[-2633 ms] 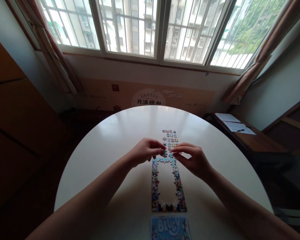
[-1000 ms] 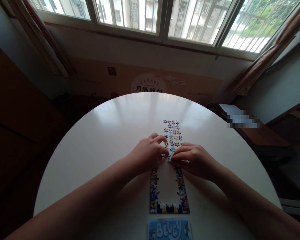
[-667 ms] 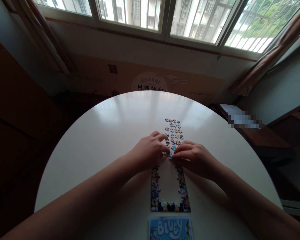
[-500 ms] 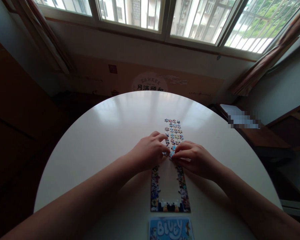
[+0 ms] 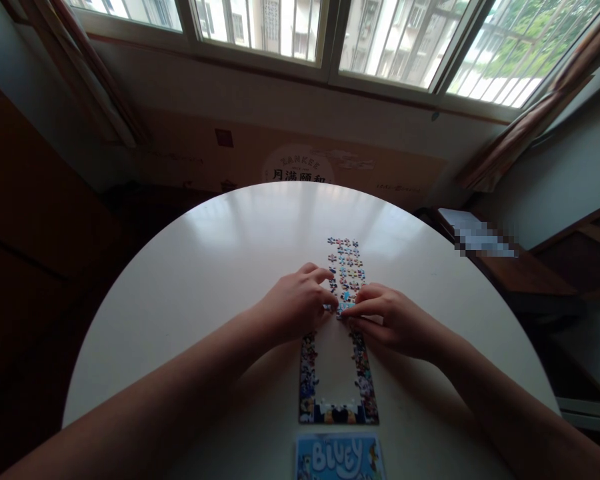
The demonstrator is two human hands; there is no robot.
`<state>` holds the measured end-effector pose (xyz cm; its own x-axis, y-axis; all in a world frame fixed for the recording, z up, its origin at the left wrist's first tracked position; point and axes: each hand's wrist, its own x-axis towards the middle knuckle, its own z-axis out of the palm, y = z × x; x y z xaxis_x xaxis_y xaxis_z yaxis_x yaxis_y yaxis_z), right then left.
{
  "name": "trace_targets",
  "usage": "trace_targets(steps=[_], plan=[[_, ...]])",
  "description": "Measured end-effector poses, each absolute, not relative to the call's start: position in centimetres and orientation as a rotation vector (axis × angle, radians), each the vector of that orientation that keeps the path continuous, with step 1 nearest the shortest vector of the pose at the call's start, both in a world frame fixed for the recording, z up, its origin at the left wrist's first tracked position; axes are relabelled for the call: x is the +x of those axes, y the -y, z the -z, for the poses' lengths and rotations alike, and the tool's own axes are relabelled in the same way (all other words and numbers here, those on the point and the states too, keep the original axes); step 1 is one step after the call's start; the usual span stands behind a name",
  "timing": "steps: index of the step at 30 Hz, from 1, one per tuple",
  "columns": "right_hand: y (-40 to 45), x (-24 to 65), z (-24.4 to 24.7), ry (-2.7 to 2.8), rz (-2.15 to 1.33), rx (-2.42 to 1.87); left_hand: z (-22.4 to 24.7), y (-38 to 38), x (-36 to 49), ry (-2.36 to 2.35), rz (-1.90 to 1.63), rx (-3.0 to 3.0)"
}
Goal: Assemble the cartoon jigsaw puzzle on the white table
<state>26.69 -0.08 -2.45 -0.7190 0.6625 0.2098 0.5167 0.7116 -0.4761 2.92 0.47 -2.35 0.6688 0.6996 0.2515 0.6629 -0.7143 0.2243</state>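
A partly built jigsaw puzzle lies on the table as a border, its sides and near edge joined around bare tabletop. At its far end, my left hand has curled fingers, thumb and fingertip closed on a puzzle piece mostly hidden by them. From the right, my right hand pinches a light-blue puzzle piece at the top edge, its fingertips close to those of the left. Beyond both hands, loose puzzle pieces are laid out in short rows.
A blue box or card printed "Bluey" lies at the near side of the round white table. Past the table's right edge stands a wooden piece of furniture with papers on it. A barred window is ahead.
My right hand's fingers have shifted slightly at the puzzle's far edge. The left hand stays nearly in place, and the whole view has moved a little.
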Motion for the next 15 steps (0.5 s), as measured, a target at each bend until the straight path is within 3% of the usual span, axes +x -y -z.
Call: trace_targets(steps=[7, 15], plan=[[-0.5, 27.8, 2.2, 2.305, -0.379, -0.945, 2.2, -0.5, 2.9, -1.127, -0.469, 2.764], [-0.4, 27.9, 2.3, 2.516, -0.419, -0.938, 1.9, -0.5, 2.9, -1.137, -0.442, 2.756]])
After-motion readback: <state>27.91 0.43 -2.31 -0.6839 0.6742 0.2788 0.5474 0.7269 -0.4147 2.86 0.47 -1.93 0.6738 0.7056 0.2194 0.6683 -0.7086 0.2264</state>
